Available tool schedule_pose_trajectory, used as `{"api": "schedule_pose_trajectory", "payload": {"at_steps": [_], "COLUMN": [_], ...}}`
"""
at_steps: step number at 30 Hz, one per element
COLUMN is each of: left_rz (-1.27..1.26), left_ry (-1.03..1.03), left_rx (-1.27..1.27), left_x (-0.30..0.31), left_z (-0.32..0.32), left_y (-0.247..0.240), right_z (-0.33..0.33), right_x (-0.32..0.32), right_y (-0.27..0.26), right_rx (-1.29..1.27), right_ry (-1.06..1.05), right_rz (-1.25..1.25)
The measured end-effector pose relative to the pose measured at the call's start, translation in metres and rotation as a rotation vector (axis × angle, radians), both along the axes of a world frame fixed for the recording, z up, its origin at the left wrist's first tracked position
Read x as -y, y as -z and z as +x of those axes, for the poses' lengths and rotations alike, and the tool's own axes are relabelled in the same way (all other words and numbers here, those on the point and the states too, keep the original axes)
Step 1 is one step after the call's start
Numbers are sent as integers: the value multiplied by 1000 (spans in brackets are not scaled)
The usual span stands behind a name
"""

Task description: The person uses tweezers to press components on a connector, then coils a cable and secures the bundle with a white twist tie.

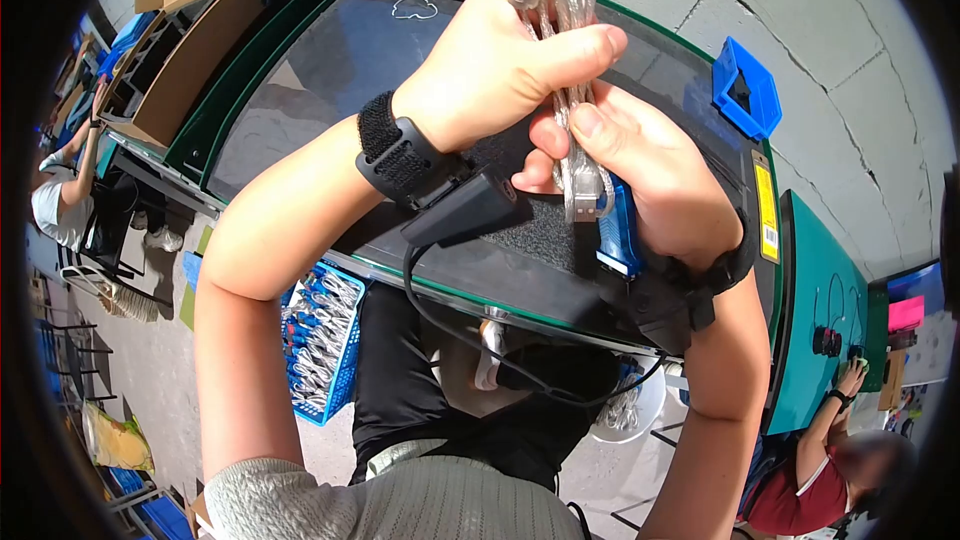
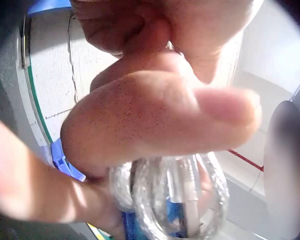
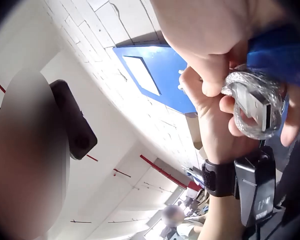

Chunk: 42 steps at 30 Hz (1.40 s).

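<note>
A coiled clear-jacketed cable [image 1: 572, 10] is held up over the dark table by both hands. The left hand [image 1: 500, 65] grips the upper part of the bundle, thumb across it; in the left wrist view that thumb lies over the cable loops [image 2: 155, 200]. Lower down, the right hand [image 1: 650, 155] pinches the bundle between thumb and fingers. A blue connector piece [image 1: 619, 230] lies against the right palm. In the right wrist view a metal USB plug [image 3: 264, 115] shows inside the coil's end.
The table's dark top [image 1: 330, 70] carries a thin white string [image 1: 415, 6]. A blue bin [image 1: 746, 90] stands at the back right. Below the front edge are a blue basket of cables [image 1: 322, 340] and a white bucket [image 1: 640, 410]. People are at far left and right.
</note>
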<state>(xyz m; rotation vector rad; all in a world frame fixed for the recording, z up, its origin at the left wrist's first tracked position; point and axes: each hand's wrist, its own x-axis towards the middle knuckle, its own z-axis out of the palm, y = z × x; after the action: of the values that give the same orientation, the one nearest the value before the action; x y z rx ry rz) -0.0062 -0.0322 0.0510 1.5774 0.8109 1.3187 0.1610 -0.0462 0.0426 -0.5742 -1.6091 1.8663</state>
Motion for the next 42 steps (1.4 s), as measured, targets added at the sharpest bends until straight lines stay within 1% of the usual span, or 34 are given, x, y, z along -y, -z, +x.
{"api": "schedule_pose_trajectory", "payload": {"at_steps": [4, 6, 8, 9, 11, 13, 17, 20, 22, 26, 28, 29, 30, 32, 33, 34, 36, 38, 39, 40, 41, 42], "left_rz": [-50, -11, 25, 8, -8, -33, -7, 11, -9, -20, 81, 71, 72, 60, 44, 22, -48, -11, -4, -15, -7, 23], "left_ry": [-9, -14, -18, 9, 36, 71, 53, 68, 128, 151, 168, 186, 175, 136, 109, 181, 103, -91, -179, -229, -282, -459], "left_rx": [75, 76, 78, 79, 80, 80, 77, 69, 159, 141, 156, 86, 83, 7, 69, 184, 421, 445, 501, 555, 581, 498], "left_x": [1, -1, -2, -1, 0, 2, -3, -5, -6, -6, -9, -3, -3, -4, -12, -26, -30, -45, -55, -68, -82, -74], "left_z": [-2, -2, -1, -1, -1, -1, 1, 2, 3, 5, 6, 2, 1, 3, 2, 1, -4, -25, -40, -60, -78, -69], "left_y": [0, 3, 4, 4, 2, -1, 2, 2, 3, 8, 12, 5, 5, 5, 13, 20, 9, 6, 5, 7, 9, 0], "right_z": [-3, -5, -5, -5, -3, -4, -11, -12, -12, -11, -12, -11, -11, -9, -5, -2, 6, 12, 15, 17, 21, 23], "right_x": [-2, -2, -2, -3, -5, -3, 5, 7, 8, 11, 12, 11, 10, 8, 6, 4, -6, -18, -23, -28, -34, -38], "right_y": [4, 4, 4, 4, 5, 3, 1, 0, -1, -2, -1, -1, 0, 0, -4, -8, -9, -5, -2, 0, 3, 4], "right_rx": [-25, -33, 192, 193, 273, 267, 239, 211, 206, 204, 179, 158, 153, -32, -32, -86, -225, -293, -351, -410, -423, -438], "right_ry": [56, 79, 214, 212, 256, 263, 313, 313, 312, 299, 284, 279, 269, 256, 262, 281, 295, 297, 334, 369, 362, 360], "right_rz": [66, 84, 472, 471, 632, 625, 574, 528, 495, 433, 393, 352, 353, 211, 265, 231, 132, 100, 58, 15, 3, -1]}}
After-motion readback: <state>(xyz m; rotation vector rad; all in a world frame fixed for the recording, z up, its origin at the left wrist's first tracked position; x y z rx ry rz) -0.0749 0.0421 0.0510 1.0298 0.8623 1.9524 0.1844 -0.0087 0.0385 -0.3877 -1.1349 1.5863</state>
